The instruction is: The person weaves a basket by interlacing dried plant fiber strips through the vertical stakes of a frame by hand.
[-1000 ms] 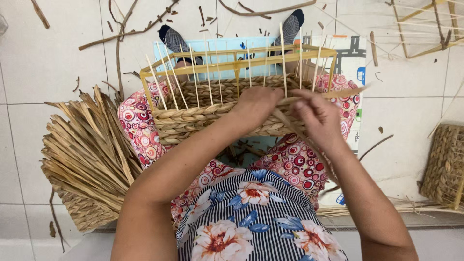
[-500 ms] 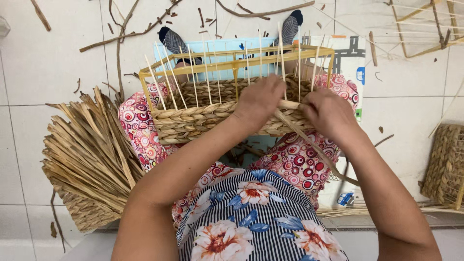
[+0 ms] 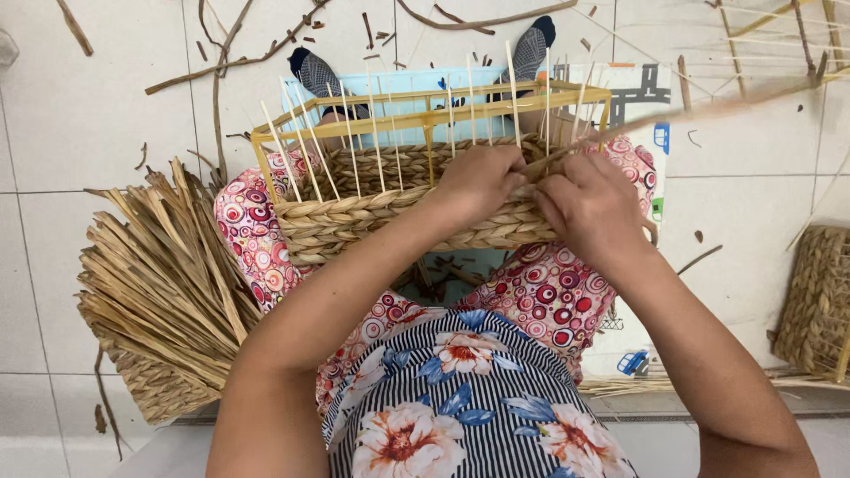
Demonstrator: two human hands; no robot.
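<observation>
The left hand (image 3: 478,181) and the right hand (image 3: 584,208) are closed side by side on the rim of a half-woven basket (image 3: 390,221), a fibre strand (image 3: 691,111) being pinched between them. Below the hands, patterned trousers (image 3: 540,292) are seen; left of the left hand, a bundle of dried leaves (image 3: 159,283) is lying.

A single head-worn camera looks steeply down over the seated person's chest and lap, facing forward across the white tiled floor (image 3: 88,106). Close range: the left hand (image 3: 482,181) and right hand (image 3: 589,208) fill mid-frame at the half-woven basket (image 3: 372,221), and the view reaches only to the socked feet (image 3: 314,71) at the floor's far edge.
</observation>
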